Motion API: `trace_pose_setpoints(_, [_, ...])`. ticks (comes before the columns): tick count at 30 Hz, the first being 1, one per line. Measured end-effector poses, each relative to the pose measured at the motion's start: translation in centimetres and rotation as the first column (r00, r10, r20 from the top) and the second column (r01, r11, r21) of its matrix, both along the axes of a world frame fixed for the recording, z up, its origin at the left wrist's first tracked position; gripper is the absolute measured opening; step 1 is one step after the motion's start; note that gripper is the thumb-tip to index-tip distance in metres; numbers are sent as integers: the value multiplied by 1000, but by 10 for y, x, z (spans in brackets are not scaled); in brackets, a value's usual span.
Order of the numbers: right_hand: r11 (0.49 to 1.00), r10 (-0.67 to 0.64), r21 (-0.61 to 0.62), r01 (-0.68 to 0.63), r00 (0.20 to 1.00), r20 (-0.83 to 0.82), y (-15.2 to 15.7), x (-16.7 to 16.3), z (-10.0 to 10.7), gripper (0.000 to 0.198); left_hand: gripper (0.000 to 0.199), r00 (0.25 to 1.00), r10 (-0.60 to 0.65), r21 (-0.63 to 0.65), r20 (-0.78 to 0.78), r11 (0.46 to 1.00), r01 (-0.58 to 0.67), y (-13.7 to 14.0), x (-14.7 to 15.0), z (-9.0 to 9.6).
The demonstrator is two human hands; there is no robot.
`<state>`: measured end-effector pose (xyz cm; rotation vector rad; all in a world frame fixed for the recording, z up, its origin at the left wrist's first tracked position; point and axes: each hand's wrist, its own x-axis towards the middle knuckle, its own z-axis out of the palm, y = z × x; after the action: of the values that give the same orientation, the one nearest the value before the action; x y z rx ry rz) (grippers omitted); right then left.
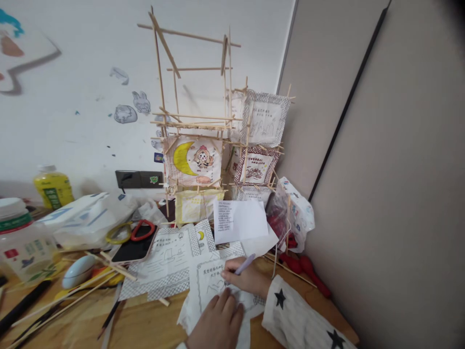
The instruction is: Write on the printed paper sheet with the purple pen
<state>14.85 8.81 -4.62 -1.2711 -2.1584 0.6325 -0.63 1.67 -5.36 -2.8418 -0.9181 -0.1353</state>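
Observation:
My right hand (244,277) is closed around a light purple pen (247,263), its tip down on a thin white sheet (203,286). That sheet carries a wavy drawn border, handwriting and mountain-like lines. Flat on the sheet's lower part lies my left hand (217,321), fingers stretched out, just below the pen hand. Under and beside it to the left are other drawn papers (165,261) with a boat sketch and cross-hatched borders. A page of handwritten lines (240,222) leans behind my right hand.
Behind the papers stands a stick frame (196,116) hung with drawn panels. To the left are a phone (134,245), red-handled scissors (143,230), loose sticks (72,293), a blue egg-shaped object (79,271) and bottles (27,242). A plastic bag (296,213) and red item (308,271) sit right.

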Motion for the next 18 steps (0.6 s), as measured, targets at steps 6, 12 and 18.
trace_pose_setpoints(6, [1000,2,2,-2,1000,12,1,0,-2,28,32,1000,-6,-8,1,1000,6,-2,0,2])
trace_pose_setpoints(12, [1000,12,24,-12,1000,1,-1,0,2,27,32,1000,1,-17,-16,1000,-1,-1,1,5])
trace_pose_setpoints(18, [998,51,46,-51,999,1,-3,-3,8,28,33,1000,24,-16,-12,1000,-24,2,2,2])
